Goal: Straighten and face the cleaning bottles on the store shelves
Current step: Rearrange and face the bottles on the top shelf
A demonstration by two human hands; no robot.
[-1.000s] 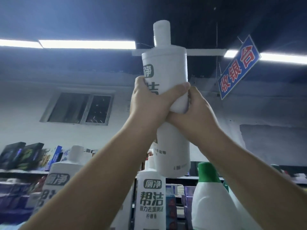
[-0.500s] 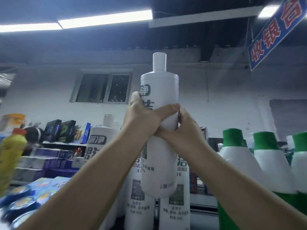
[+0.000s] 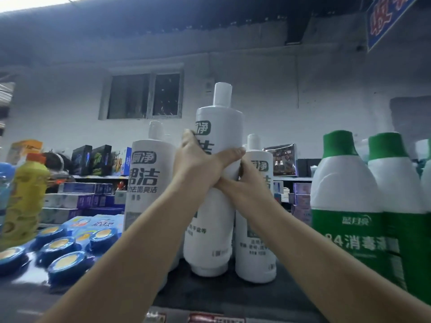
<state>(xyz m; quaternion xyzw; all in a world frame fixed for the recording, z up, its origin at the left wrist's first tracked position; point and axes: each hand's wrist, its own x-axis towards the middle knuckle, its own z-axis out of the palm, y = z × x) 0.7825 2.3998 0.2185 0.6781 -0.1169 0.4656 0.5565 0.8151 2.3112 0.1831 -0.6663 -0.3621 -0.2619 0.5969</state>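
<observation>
both hands [image 3: 219, 173] clamped on white bottle [image 3: 217, 190] mid-body | prob full, heavy, slick plastic | hold w/ palms below shoulder

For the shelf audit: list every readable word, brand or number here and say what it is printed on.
"厕净" and "帮洁": white bottle standing on the left.
"净", part of "洁": held white bottle, gripped by the left hand and right hand.
"84消毒": green-capped bottle; its brand logo is blurred.
Hanging blue sign: red characters cut off, unreadable.
Small print, shelf-edge tags: too blurred.
</observation>
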